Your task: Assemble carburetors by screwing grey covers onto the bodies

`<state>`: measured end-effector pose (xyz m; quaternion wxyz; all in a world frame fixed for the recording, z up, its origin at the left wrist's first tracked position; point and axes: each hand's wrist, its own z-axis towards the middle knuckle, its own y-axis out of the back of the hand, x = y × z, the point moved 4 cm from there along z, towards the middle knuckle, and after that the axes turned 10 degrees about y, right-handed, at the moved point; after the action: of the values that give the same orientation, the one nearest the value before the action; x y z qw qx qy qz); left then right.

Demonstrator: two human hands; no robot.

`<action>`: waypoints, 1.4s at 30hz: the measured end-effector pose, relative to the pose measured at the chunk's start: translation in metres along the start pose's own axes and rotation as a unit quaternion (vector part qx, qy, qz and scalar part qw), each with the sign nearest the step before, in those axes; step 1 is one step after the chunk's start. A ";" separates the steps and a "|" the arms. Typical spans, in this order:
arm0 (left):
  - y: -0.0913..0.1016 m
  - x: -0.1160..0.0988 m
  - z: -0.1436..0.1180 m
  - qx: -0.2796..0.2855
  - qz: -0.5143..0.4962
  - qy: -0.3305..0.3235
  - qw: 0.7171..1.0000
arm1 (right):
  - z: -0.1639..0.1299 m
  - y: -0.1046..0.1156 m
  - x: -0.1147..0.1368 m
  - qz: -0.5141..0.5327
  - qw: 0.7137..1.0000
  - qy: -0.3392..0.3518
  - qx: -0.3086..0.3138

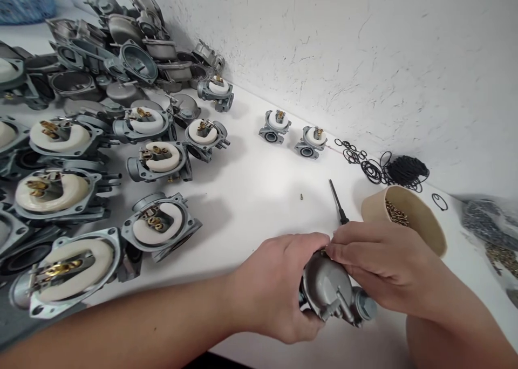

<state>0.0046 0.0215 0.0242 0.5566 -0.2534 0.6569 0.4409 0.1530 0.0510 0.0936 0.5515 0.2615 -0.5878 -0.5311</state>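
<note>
A carburetor (pixel 328 285) is tilted in my left hand (pixel 279 288), its grey float bowl turned up toward me. The left fingers and thumb wrap around its body from the side. My right hand (pixel 388 261) has its thumb and fingertips pinched together at the bowl's far rim, close to my left index finger. Whatever sits between those fingertips is too small and hidden to name. A screwdriver (pixel 338 202) with a dark shaft lies just beyond my right hand, which covers its rear end. One small screw (pixel 301 197) rests alone on the white table (pixel 251 207).
Several open carburetors with white floats (pixel 162 218) stand at left, two more (pixel 276 125) by the wall. Loose float bowls (pixel 133 61) are piled at the back left. A tan tub (pixel 424 229) holds brass-coloured screws. Black O-rings (pixel 404 169) and plastic bags (pixel 491 218) lie right.
</note>
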 end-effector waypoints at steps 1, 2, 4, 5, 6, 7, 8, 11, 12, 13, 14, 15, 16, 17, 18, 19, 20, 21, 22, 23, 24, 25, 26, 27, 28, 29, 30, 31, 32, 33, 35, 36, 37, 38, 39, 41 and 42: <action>0.000 0.000 0.000 -0.004 0.001 0.002 1.000 | 0.000 0.001 0.000 -0.004 1.000 0.002 0.001; 0.001 0.001 0.000 -0.010 0.001 0.004 1.000 | -0.001 0.002 0.001 -0.008 1.000 0.005 -0.001; 0.002 0.001 0.001 -0.018 -0.001 0.010 1.000 | -0.001 0.004 0.001 -0.013 1.000 0.009 -0.003; 0.002 0.001 0.001 -0.016 -0.002 0.015 1.000 | -0.001 0.004 0.001 -0.013 1.000 0.009 -0.002; 0.002 0.001 0.001 -0.011 -0.003 0.021 1.000 | -0.001 0.003 0.001 -0.012 1.000 0.009 0.000; 0.002 0.001 0.001 -0.004 -0.004 0.025 1.000 | -0.001 0.002 0.000 -0.010 1.000 0.007 0.004; 0.002 0.000 0.001 0.001 -0.005 0.028 1.000 | -0.001 0.002 0.000 -0.009 1.000 0.005 0.007; 0.002 -0.001 0.002 0.008 -0.006 0.026 1.000 | 0.001 0.000 0.000 -0.008 1.000 0.004 0.017; 0.002 -0.002 0.002 0.007 -0.007 0.025 1.000 | 0.001 0.000 0.000 -0.007 1.000 0.005 0.019; 0.003 -0.002 0.003 0.008 -0.009 0.024 1.000 | 0.002 0.000 0.000 -0.005 1.000 0.005 0.022; 0.003 -0.002 0.003 0.008 -0.010 0.022 1.000 | 0.002 0.001 0.000 -0.002 1.000 0.003 0.026; 0.003 -0.002 0.003 0.009 -0.012 0.020 1.000 | 0.003 0.002 0.000 0.004 1.000 -0.001 0.031; 0.003 -0.003 0.003 0.011 -0.012 0.018 1.000 | 0.003 0.002 0.000 0.013 0.999 -0.006 0.039; 0.003 -0.003 0.003 0.011 -0.012 0.016 1.000 | 0.003 0.003 0.000 0.024 0.999 -0.011 0.047; 0.003 -0.003 0.003 0.011 -0.011 0.016 1.000 | 0.003 0.003 0.000 0.036 0.998 -0.018 0.057; 0.003 -0.003 0.002 0.011 -0.010 0.016 1.000 | 0.003 0.004 -0.001 0.047 0.996 -0.024 0.067; 0.003 -0.002 0.002 0.010 -0.009 0.016 1.000 | 0.003 0.004 -0.001 0.055 0.995 -0.029 0.077; 0.002 -0.002 0.001 0.008 -0.007 0.016 1.000 | 0.004 0.004 -0.001 0.061 0.994 -0.032 0.084; 0.002 -0.002 0.001 0.007 -0.005 0.014 1.000 | 0.005 0.004 -0.001 0.066 0.993 -0.034 0.092; 0.001 -0.001 0.000 0.005 -0.004 0.011 1.000 | 0.007 0.004 -0.001 0.070 0.992 -0.038 0.099; 0.001 0.000 0.000 0.004 -0.002 0.009 1.000 | 0.009 0.005 -0.002 0.074 0.991 -0.043 0.108; 0.000 0.000 0.000 0.003 0.000 0.008 1.000 | 0.011 0.005 -0.002 0.078 0.989 -0.049 0.117; 0.000 0.001 0.000 0.002 0.001 0.008 1.000 | 0.013 0.005 -0.003 0.083 0.987 -0.055 0.127; 0.000 0.002 0.000 0.002 0.003 0.010 1.000 | 0.016 0.006 -0.004 0.088 0.985 -0.062 0.137; 0.000 0.002 0.000 0.003 0.004 0.012 1.000 | 0.018 0.007 -0.005 0.094 0.982 -0.069 0.148; 0.001 0.002 0.000 0.004 0.004 0.015 1.000 | 0.021 0.007 -0.007 0.099 0.979 -0.076 0.159; 0.001 0.002 0.001 0.007 0.004 0.016 1.000 | 0.024 0.008 -0.009 0.106 0.976 -0.085 0.171; 0.001 0.002 0.001 0.011 0.004 0.017 1.000 | 0.026 0.008 -0.011 0.115 0.971 -0.100 0.182; 0.001 0.002 0.001 0.016 0.004 0.017 1.000 | 0.028 0.008 -0.014 0.129 0.965 -0.122 0.195; 0.001 0.001 0.001 0.019 0.002 0.016 1.000 | 0.030 0.007 -0.017 0.145 0.957 -0.147 0.205; 0.002 0.000 0.000 0.021 -0.009 0.015 1.000 | 0.033 0.006 -0.022 0.185 0.936 -0.204 0.220; 0.002 -0.001 0.000 0.020 -0.015 0.015 1.000 | 0.034 0.006 -0.024 0.201 0.925 -0.231 0.224; 0.002 -0.001 0.000 0.018 -0.021 0.015 0.999 | 0.034 0.006 -0.025 0.211 0.917 -0.252 0.226; 0.002 -0.001 0.000 0.016 -0.026 0.015 0.999 | 0.035 0.005 -0.027 0.222 0.909 -0.271 0.227; 0.002 -0.002 0.000 0.014 -0.029 0.014 0.999 | 0.035 0.004 -0.028 0.235 0.899 -0.289 0.230; 0.002 -0.002 0.000 0.013 -0.028 0.009 0.999 | 0.034 0.002 -0.030 0.269 0.874 -0.331 0.233; 0.002 -0.002 0.000 0.013 -0.025 0.006 1.000 | 0.032 0.001 -0.031 0.287 0.860 -0.353 0.232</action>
<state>0.0034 0.0223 0.0264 0.5666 -0.2653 0.6597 0.4163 0.1315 0.0894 0.0885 0.3587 -0.0038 -0.8982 -0.2541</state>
